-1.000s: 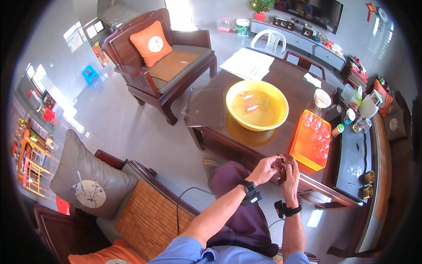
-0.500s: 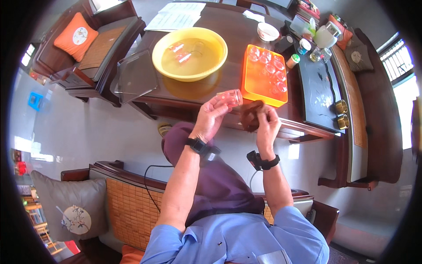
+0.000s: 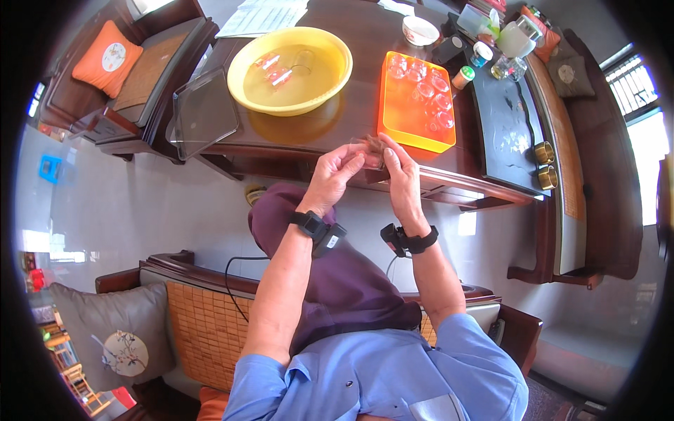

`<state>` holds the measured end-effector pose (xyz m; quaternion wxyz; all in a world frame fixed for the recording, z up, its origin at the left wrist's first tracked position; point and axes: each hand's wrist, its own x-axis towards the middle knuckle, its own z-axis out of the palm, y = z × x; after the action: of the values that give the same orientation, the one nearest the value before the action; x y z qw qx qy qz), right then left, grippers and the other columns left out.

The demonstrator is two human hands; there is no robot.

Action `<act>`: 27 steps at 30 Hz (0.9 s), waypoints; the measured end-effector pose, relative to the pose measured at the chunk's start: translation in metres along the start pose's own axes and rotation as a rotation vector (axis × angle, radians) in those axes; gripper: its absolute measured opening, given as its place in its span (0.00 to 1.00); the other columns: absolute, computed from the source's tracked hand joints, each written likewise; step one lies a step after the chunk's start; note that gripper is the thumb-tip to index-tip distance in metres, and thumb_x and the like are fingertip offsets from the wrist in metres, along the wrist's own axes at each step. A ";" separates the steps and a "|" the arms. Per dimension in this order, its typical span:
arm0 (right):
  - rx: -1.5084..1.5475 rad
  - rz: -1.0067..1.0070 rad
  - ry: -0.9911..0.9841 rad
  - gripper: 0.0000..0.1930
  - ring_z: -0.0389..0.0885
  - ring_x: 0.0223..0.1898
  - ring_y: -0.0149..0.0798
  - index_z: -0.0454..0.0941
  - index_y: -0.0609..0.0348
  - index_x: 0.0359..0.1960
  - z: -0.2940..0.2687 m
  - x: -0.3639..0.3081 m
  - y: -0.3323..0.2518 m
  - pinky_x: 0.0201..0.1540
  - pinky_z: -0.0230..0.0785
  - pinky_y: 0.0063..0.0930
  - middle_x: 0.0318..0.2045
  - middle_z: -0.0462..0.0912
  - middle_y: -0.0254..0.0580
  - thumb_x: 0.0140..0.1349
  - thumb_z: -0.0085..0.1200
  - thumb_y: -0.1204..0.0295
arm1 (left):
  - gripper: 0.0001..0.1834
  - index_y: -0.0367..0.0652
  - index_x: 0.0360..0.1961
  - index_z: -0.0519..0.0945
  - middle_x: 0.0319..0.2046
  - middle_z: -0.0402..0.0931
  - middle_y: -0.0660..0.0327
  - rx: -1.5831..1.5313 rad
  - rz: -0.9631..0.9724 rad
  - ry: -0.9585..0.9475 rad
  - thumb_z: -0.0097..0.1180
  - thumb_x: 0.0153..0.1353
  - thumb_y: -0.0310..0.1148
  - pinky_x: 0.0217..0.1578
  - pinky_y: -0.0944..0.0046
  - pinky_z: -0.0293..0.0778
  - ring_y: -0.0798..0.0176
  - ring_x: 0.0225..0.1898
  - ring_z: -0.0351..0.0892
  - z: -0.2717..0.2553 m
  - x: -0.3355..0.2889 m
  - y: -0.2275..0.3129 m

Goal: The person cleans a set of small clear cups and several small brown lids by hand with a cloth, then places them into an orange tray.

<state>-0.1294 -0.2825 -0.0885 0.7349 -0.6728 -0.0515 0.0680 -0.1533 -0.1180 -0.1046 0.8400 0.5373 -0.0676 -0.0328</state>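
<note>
Just over the table's front edge, my left hand (image 3: 333, 172) is closed round a small clear glass (image 3: 373, 162), held sideways. My right hand (image 3: 403, 175) grips a brown cloth (image 3: 376, 145) and presses it against the mouth end of the glass; fingers and cloth hide part of the glass. A yellow basin (image 3: 289, 111) of water stands to the left, with several clear glasses (image 3: 279, 76) lying in it. Closer to my right hand is an orange tray (image 3: 417, 140), where several clear glasses (image 3: 425, 90) stand toward its far and right parts.
A clear plastic lid (image 3: 205, 121) juts over the table's left end. Papers (image 3: 260, 17) lie at the back left. Beyond the tray are a white bowl (image 3: 420, 31) and a green-topped container (image 3: 463, 76). A dark tea board (image 3: 505, 130) with two brass cups (image 3: 545, 165) occupies the right.
My right hand has moved left with the cloth and brought it onto the glass. Both hands are now together; before, they were apart. The view has shifted slightly.
</note>
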 end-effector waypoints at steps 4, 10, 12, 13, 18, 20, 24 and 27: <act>-0.546 -0.395 0.114 0.16 0.80 0.61 0.46 0.81 0.58 0.58 0.005 -0.018 0.003 0.61 0.72 0.35 0.57 0.83 0.48 0.71 0.52 0.73 | 0.14 0.32 0.56 0.78 0.46 0.84 0.59 0.160 0.063 0.003 0.53 0.73 0.26 0.56 0.64 0.75 0.67 0.50 0.81 0.000 0.002 -0.009; -0.896 -0.647 -0.096 0.14 0.77 0.62 0.49 0.83 0.58 0.53 0.008 -0.008 -0.018 0.60 0.72 0.37 0.58 0.82 0.46 0.68 0.56 0.72 | 0.11 0.33 0.52 0.79 0.43 0.82 0.63 0.361 -0.012 -0.030 0.54 0.69 0.22 0.51 0.66 0.75 0.71 0.46 0.77 -0.001 -0.002 -0.007; -0.804 -0.473 -0.095 0.13 0.80 0.59 0.49 0.84 0.58 0.51 0.007 0.000 -0.020 0.58 0.73 0.37 0.55 0.83 0.46 0.68 0.55 0.72 | 0.10 0.34 0.50 0.80 0.42 0.83 0.63 0.278 -0.010 -0.095 0.55 0.71 0.25 0.52 0.67 0.75 0.71 0.45 0.78 0.004 -0.005 -0.005; -0.636 -0.320 -0.142 0.12 0.84 0.52 0.48 0.84 0.62 0.49 0.006 0.006 -0.023 0.54 0.75 0.35 0.48 0.86 0.48 0.70 0.52 0.73 | 0.10 0.34 0.50 0.81 0.41 0.83 0.63 0.272 -0.025 -0.126 0.55 0.72 0.26 0.52 0.67 0.75 0.71 0.45 0.78 0.006 -0.008 0.000; 0.182 0.429 -0.204 0.16 0.69 0.25 0.23 0.73 0.52 0.29 -0.016 0.020 -0.020 0.28 0.68 0.21 0.23 0.69 0.26 0.76 0.47 0.60 | 0.14 0.36 0.55 0.80 0.43 0.85 0.61 0.145 -0.121 -0.191 0.54 0.75 0.32 0.54 0.66 0.76 0.68 0.47 0.83 0.013 -0.011 0.015; 0.343 0.488 -0.201 0.14 0.72 0.26 0.25 0.76 0.53 0.36 -0.025 0.014 -0.004 0.30 0.70 0.24 0.25 0.74 0.27 0.76 0.48 0.58 | 0.13 0.36 0.54 0.80 0.42 0.85 0.60 0.152 -0.098 -0.202 0.54 0.75 0.33 0.53 0.65 0.77 0.67 0.45 0.84 0.011 -0.009 0.006; 0.717 0.395 -0.078 0.21 0.84 0.49 0.37 0.75 0.60 0.60 -0.019 0.000 0.011 0.54 0.76 0.34 0.50 0.85 0.40 0.78 0.43 0.56 | 0.13 0.35 0.52 0.80 0.45 0.85 0.60 0.205 -0.018 -0.189 0.52 0.76 0.33 0.53 0.66 0.76 0.68 0.46 0.84 0.006 -0.001 -0.002; 0.738 0.259 -0.170 0.26 0.78 0.62 0.42 0.70 0.65 0.65 -0.013 -0.014 0.008 0.66 0.69 0.41 0.63 0.77 0.46 0.80 0.37 0.55 | 0.14 0.34 0.52 0.80 0.50 0.84 0.56 0.071 0.102 -0.045 0.51 0.77 0.34 0.56 0.63 0.77 0.67 0.47 0.84 0.003 0.004 -0.002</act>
<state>-0.1411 -0.2964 -0.0972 0.9056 -0.3567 0.0012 0.2293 -0.1499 -0.1225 -0.1051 0.8193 0.5617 -0.1149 0.0006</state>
